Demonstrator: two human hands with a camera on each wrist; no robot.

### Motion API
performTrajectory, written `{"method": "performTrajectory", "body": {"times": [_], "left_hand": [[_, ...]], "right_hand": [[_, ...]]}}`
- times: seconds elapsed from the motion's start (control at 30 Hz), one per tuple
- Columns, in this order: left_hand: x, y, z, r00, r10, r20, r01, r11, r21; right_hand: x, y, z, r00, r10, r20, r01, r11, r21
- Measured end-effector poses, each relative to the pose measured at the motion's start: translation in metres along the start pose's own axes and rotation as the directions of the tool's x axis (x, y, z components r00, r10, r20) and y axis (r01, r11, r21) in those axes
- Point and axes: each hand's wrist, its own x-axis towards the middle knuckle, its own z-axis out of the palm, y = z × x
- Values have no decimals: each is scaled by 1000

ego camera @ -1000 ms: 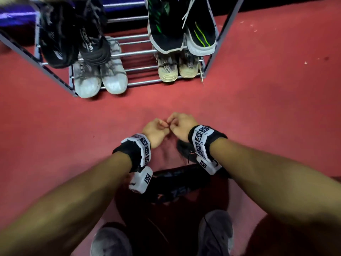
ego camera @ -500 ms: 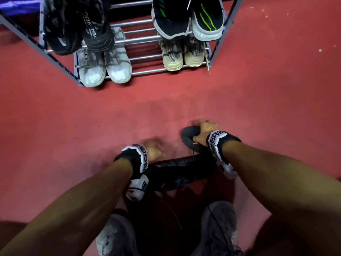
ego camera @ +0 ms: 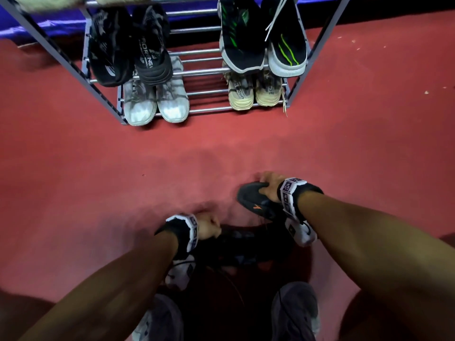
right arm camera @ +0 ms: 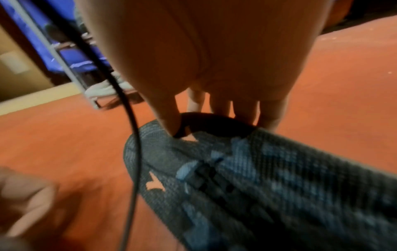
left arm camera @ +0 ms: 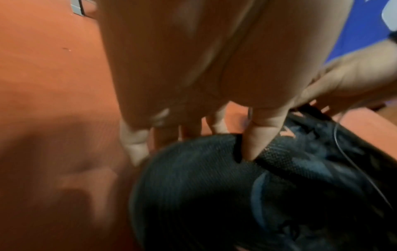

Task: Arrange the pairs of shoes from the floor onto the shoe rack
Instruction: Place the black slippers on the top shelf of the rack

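Two dark mesh shoes lie on the red floor just ahead of my feet. My right hand (ego camera: pixel 268 187) grips the heel of the right-hand shoe (ego camera: pixel 251 199); in the right wrist view the thumb sits inside the collar and the fingers (right arm camera: pixel 223 105) wrap behind the heel of this grey-blue shoe (right arm camera: pixel 236 169) with an orange mark. My left hand (ego camera: pixel 209 227) holds the other shoe (ego camera: pixel 246 244), which lies crosswise. In the left wrist view its thumb (left arm camera: pixel 255 135) is tucked into the opening of the black shoe (left arm camera: pixel 204 186).
The metal shoe rack (ego camera: pixel 209 110) stands ahead on the floor. It holds grey-white sneakers (ego camera: pixel 155 104), beige sneakers (ego camera: pixel 253 92), a black pair (ego camera: pixel 128 50) and a black-green pair (ego camera: pixel 263 40). My own grey shoes (ego camera: pixel 295 308) are at the bottom edge.
My hands were together in front of me a second ago. They have parted: the right took the heel of the right shoe, the left drew back onto the crosswise shoe.
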Motion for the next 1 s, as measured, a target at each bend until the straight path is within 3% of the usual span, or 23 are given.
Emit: {"method": "performTrajectory", "body": {"times": [0.07,0.13,0.23,0.3,0.37,0.43,0.53,0.6,0.67,0.73,0.77,0.87,1.0], "left_hand": [[13,10,-17,981,84,-174,-125,962,-244],[23,26,-45,954,127,-271,-230,890,-393],[43,46,-88,893,55,-446,-313,789,-528],[52,50,-102,843,30,-538,-366,765,-530],[56,47,-104,822,-6,-570,-392,720,-573],[56,39,-97,814,-71,-577,-397,658,-640],[58,27,-80,800,-167,-576,-312,705,-637],[58,18,-67,750,-320,-579,-157,764,-626],[53,12,-53,699,-478,-532,30,764,-645],[45,13,-40,765,-537,-355,129,668,-733],[41,17,-33,791,-535,-296,114,605,-788],[40,32,-19,749,-566,-346,-29,493,-870],[42,54,-31,841,-387,-378,-191,442,-876]], "right_hand": [[11,-4,2,996,18,-85,-2,983,182],[21,-11,-1,988,43,-148,14,930,367],[36,-15,-4,969,86,-233,42,869,494],[39,-18,-9,948,161,-275,33,809,587],[39,-22,-12,946,207,-248,23,723,691],[43,-23,-10,952,225,-207,-19,719,695],[45,-20,-7,960,208,-186,-40,763,645],[42,-18,-7,958,242,-156,-82,748,659],[40,-9,-4,948,295,-121,-146,738,659],[41,5,2,939,335,-79,-217,754,620],[39,11,5,934,355,-48,-257,755,603],[15,6,-3,929,370,3,-319,797,514],[2,11,-6,949,310,48,-291,814,502]]}}
